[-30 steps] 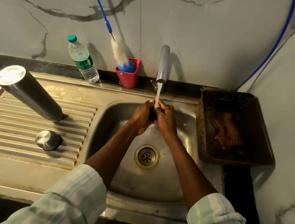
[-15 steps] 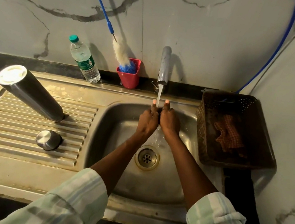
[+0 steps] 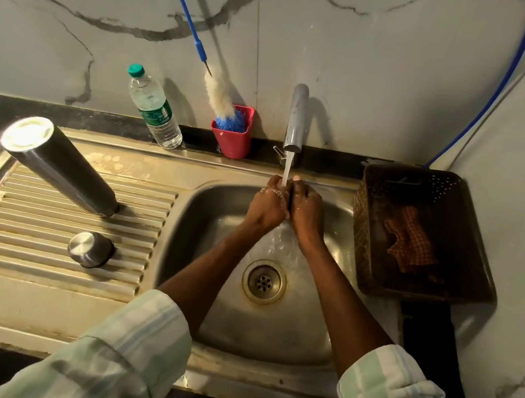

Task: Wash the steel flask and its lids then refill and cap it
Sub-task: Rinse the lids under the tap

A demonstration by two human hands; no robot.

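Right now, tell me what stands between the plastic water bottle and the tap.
In the head view, a red cup holding a bottle brush stands between the bottle and tap.

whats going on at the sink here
A person holds both hands, the left hand and right hand, together under the running tap, with something small and dark between them, too hidden to identify. The steel flask stands on the draining board with a steel lid in front of it, both untouched.
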